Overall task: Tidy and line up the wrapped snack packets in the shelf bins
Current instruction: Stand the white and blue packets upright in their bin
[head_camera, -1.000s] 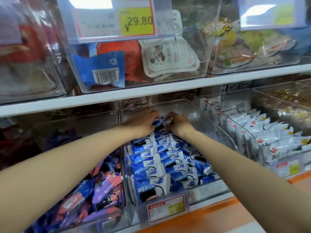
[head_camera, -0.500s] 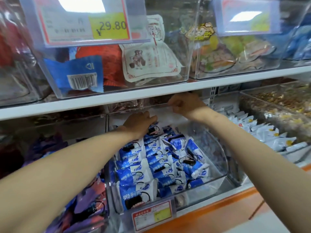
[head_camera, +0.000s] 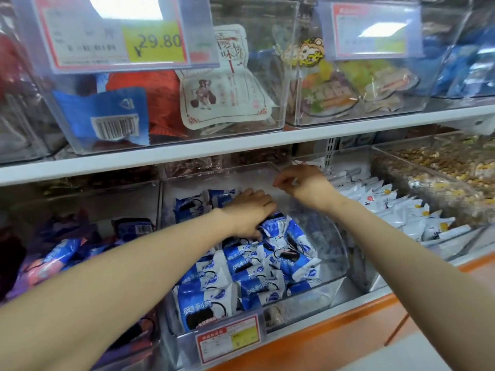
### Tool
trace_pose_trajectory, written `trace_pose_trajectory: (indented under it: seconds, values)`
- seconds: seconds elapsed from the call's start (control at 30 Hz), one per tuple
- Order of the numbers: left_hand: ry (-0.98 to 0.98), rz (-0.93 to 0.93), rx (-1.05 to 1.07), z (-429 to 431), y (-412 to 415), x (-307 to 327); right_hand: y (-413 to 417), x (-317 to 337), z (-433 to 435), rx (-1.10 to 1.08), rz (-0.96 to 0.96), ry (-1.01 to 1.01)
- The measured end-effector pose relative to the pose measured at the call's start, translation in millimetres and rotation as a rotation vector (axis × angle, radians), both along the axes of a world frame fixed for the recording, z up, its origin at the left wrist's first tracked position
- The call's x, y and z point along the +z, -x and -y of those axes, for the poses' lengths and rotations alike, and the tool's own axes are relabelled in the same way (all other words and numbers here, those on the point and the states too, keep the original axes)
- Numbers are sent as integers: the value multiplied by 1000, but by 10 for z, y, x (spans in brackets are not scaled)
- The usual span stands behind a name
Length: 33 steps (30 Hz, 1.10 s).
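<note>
As blue packets (head_camera: 241, 266) are being flattened under the spread left hand (head_camera: 249, 212), tilted ones at its four o'clock are best being squared by the empty, loosely curled right hand (head_camera: 302, 183).

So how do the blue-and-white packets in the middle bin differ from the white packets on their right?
The blue-and-white wrapped packets overlap, some tilted; the white wrapped packets stand in even rows. The blue ones show dark biscuits; the white ones, red and yellow marks. Both are sealed packs.
</note>
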<state>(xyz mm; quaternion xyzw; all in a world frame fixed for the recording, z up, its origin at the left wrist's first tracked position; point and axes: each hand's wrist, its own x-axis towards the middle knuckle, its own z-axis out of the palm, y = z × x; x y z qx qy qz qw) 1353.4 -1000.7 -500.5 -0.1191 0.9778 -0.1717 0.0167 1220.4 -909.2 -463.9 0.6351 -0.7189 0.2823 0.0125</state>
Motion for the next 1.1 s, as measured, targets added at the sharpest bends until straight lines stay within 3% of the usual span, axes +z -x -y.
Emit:
trace_pose_trajectory:
  seconds: [0.1, 0.27, 0.33, 0.47, 0.53, 0.87, 1.1]
  values:
    - [-40, -133, 2, 6, 41, -43, 0, -4, 16, -5, 11, -22]
    - [-544, -401, 245, 115, -141, 237, -27, 28, -16, -48, 27, -39]
    - [-777, -446, 232, 223, -287, 298, -62, 59, -38, -63, 15, -61]
    - [-1085, -531, 258, 315, -495, 298, -188, 152, -98, 37, 303, -104]
    - [-1167, -544, 284, 295, -529, 301, -212, 155, -103, 81, 305, -156]
    - [-1134, -536, 236, 174, -459, 436, -279, 159, 0, 20, 270, -115]
    - [-751, -479, 308, 318, -401, 433, -227, 141, 65, 80, 256, -44]
